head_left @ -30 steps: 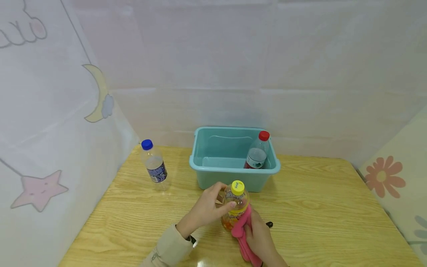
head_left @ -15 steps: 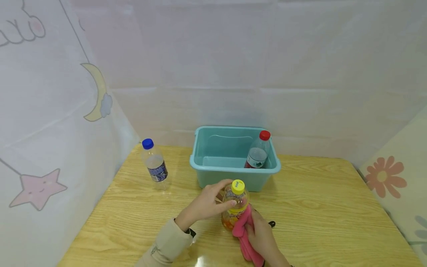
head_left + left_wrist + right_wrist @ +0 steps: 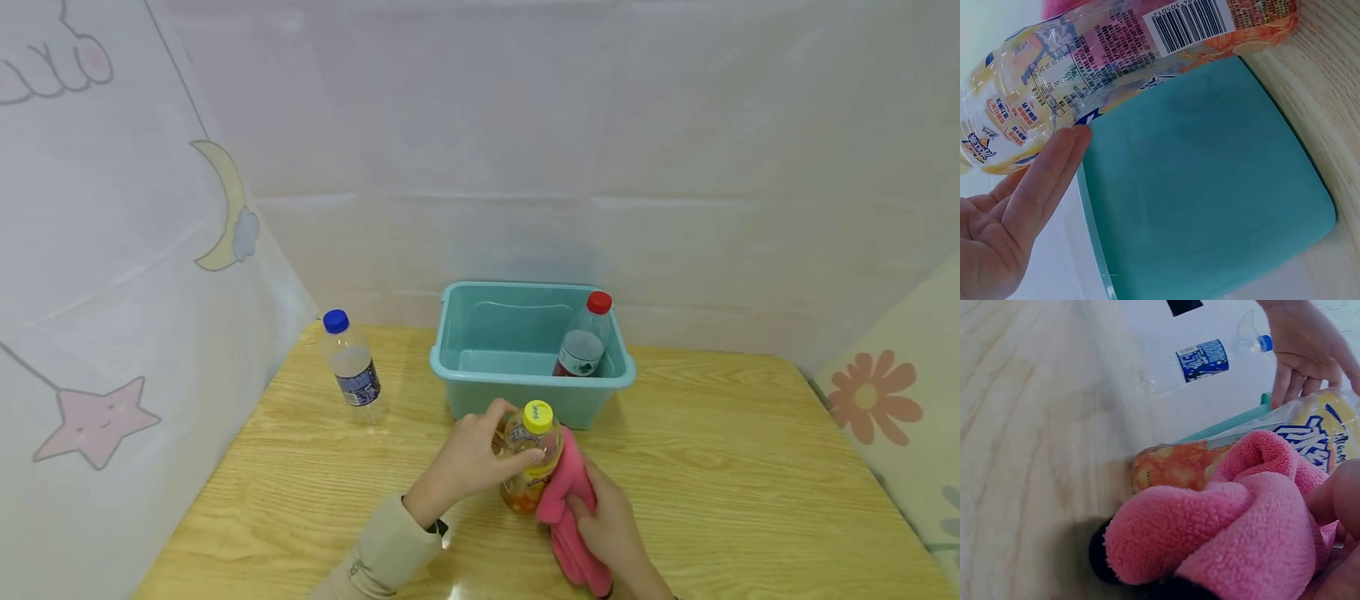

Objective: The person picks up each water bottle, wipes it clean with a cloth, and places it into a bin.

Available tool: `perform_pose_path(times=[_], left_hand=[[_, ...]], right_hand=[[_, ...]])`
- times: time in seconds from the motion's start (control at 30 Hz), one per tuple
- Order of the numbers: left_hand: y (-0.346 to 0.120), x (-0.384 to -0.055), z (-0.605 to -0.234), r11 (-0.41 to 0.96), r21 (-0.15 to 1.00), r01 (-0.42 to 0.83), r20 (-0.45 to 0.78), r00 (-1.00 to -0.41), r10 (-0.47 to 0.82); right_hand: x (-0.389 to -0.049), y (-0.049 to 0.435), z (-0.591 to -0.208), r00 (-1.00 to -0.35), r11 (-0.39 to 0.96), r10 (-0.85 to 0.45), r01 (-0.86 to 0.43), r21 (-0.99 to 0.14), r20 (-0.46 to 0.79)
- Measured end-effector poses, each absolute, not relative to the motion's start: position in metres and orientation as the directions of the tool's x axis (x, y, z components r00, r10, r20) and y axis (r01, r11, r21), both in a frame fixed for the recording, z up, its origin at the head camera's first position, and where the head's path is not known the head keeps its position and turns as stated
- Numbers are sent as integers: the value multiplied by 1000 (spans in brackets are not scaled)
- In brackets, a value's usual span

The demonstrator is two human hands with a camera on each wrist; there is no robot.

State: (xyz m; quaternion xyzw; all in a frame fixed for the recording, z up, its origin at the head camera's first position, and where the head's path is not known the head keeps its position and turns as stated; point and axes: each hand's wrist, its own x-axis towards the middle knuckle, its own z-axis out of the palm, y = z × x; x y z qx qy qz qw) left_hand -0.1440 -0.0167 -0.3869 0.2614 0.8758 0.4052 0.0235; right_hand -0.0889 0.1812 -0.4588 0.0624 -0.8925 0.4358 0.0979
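Observation:
A clear plastic bottle with a yellow cap (image 3: 537, 417) stands upright on the table, with orange fruit printed low on its label. My left hand (image 3: 467, 460) holds its upper part, the thumb in front and the fingers on the far side. The left wrist view shows those fingers (image 3: 1044, 181) long and nearly straight against the label. A fluffy pink cloth (image 3: 564, 482) is bunched in my right hand (image 3: 611, 518), between thumb and fingers. It lies along the bottle's right side, and in the right wrist view the cloth (image 3: 1241, 519) covers part of the bottle.
Just behind the bottle is a teal plastic bin (image 3: 525, 382) with a red-capped bottle (image 3: 582, 346) leaning inside. At the left of the wooden table (image 3: 720, 467) stands a blue-capped bottle (image 3: 358, 383). A printed fabric backdrop (image 3: 480, 167) surrounds the table.
My right hand has shifted slightly right with the pink cloth, whose top now reaches higher along the bottle's side. My left hand stays on the bottle, which remains in nearly the same spot.

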Motion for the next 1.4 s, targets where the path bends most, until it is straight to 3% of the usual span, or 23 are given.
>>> perform_pose_path(times=[0.53,0.9,1.1,1.4], left_hand=[[-12,-139,-387,609,658,444,197,-881,430],[-11,-139,-391,603,635,484,261,-868,422],[-11,-139,-395,569,635,523,316,-848,426],[-21,-144,-395,420,720,552,321,-803,502]], right_hand=[[-80,185,-416,-926,626,4,-293,-723,378],[-82,182,-402,-835,689,-56,-429,-584,548],[-85,177,-402,-787,722,-110,-483,-495,607],[-87,174,-403,-816,746,-100,-440,-500,570]])
